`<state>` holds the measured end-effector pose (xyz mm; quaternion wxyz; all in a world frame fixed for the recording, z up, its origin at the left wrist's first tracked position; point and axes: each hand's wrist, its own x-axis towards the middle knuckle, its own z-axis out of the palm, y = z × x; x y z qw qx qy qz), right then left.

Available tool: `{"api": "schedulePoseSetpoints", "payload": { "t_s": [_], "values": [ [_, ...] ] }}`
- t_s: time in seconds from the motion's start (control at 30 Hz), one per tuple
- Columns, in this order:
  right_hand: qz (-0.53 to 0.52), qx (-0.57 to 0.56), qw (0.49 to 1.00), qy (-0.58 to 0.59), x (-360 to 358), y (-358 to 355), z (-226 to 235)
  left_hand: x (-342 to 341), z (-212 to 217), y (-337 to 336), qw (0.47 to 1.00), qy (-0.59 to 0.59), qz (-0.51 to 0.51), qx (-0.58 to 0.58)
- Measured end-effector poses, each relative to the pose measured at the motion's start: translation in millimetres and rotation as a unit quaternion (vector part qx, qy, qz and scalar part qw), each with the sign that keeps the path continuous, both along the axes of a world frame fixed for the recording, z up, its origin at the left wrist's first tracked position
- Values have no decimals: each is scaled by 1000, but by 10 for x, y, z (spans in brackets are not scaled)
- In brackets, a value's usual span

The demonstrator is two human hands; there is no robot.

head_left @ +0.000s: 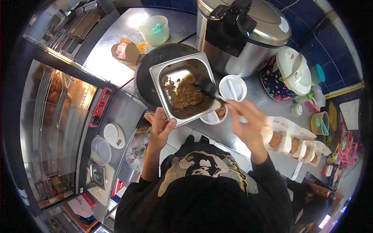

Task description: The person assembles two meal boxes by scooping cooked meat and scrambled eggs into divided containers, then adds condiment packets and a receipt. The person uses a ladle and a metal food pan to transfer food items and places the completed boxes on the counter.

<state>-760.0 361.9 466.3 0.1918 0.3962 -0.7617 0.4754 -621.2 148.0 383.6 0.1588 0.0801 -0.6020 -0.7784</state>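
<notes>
Over near edge of worktop point(258, 99), L hand point(159, 129) grips steel pan point(178, 62) w/ brown food point(184, 98) by corner; R hand point(247, 122) has grip closed on black spoon point(208, 89). Best: steady pan, scoop low.

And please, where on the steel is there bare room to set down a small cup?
Bare steel shows between the floral container, the right hand and the row of food boxes. Another patch lies left of the brown carton. It is crowded around the metal pan: black round plate at its left, white tubs at its right.
</notes>
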Motion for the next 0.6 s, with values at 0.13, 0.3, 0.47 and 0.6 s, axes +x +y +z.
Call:
{"api": "schedulePoseSetpoints", "payload": {
  "t_s": [0.13,0.3,0.47,0.6],
  "values": [
    [40,109,972,204,-215,-536,-341,-73,92,137,999,10,-38,6],
    [194,245,916,252,-106,-467,-356,-56,67,96,998,2,-63,8],
    [177,182,932,259,-129,-224,-270,-45,117,107,999,8,-52,11],
    [197,229,916,265,-186,-324,-320,-85,110,90,997,15,-71,8]
  ]
}}
